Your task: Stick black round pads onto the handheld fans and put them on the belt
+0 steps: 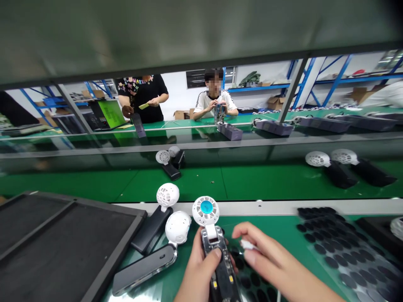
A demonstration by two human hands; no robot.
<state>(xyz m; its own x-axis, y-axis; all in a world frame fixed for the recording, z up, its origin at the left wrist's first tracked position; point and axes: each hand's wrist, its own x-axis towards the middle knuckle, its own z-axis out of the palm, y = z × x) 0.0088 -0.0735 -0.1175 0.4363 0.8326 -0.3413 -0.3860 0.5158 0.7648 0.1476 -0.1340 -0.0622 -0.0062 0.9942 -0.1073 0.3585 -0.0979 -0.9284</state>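
Observation:
My left hand is wrapped round the dark handle of a handheld fan, its thumb pressed on the front. The fan's round white head has a bright blue disc at its centre and points away from me. Just right of the handle, my right hand pinches a small white piece between thumb and fingers; its kind is unclear. A thin white cable shows below that hand. Two more fans, one black and one grey, lie left of my left hand.
At left stands a dark tray. Sheets of black round stickers lie at right and under my hands. Beyond a metal rail, a green belt carries more fans. Two people work across it, near purple boxes.

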